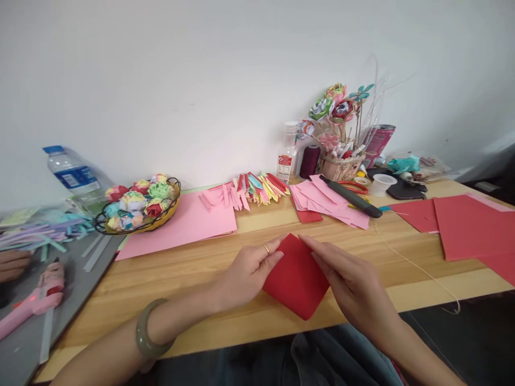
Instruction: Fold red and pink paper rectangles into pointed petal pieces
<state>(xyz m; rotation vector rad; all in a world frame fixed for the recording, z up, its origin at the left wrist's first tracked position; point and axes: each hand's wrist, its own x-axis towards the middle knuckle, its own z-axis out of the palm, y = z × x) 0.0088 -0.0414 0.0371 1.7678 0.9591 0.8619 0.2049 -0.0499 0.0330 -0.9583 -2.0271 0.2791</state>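
A red sheet of paper (298, 279), turned with one corner toward me and looking folded, is between my hands just above the table's front part. My left hand (253, 268) pinches its upper left edge between thumb and fingers; a ring and a bangle show on that arm. Along the upper right edge, my right hand (350, 279) grips the paper with thumb and nearly straight fingers near the top corner. Behind the hands lie cut pink paper pieces (317, 198) with a dark green-handled cutter (350, 197) across them.
A basket of paper flowers (169, 214) stands on pink sheets (193, 225) at left. Bundled paper strips (261, 187) lie mid-table. Red sheets (470, 228) and a string (418, 262) are at right. Another person's hand (14, 265) is near a pink glue gun (44, 295).
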